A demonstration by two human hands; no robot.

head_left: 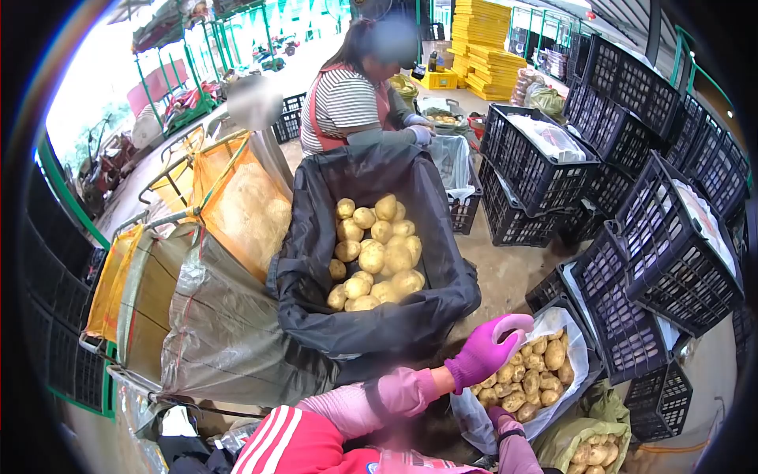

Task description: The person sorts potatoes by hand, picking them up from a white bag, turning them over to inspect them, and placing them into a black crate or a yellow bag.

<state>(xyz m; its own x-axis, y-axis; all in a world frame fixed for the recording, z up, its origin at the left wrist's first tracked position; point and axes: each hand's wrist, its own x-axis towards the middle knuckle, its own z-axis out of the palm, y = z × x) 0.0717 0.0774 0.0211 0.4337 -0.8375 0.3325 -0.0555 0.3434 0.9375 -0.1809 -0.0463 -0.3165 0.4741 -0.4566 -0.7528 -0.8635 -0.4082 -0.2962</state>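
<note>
My left hand (487, 352), in a purple glove, is above the near edge of a crate of potatoes (530, 381) lined with pale plastic. Its fingers are curved and apart, with nothing between them. Low at that crate's left side is my right hand (500, 419), also purple-gloved; its fingertips are hidden among the potatoes and the liner. Ahead and to the left stands a large bin (379, 335) lined with black cloth, holding a heap of potatoes (384, 254); neither hand touches it.
A co-worker (347, 110) in a striped top stands beyond the bin. Black crates (537, 166) are stacked on the right. Orange and grey sacks (245, 197) hang from frames on the left. A green sack of potatoes (594, 450) sits at the lower right. Yellow crates (480, 47) stand behind.
</note>
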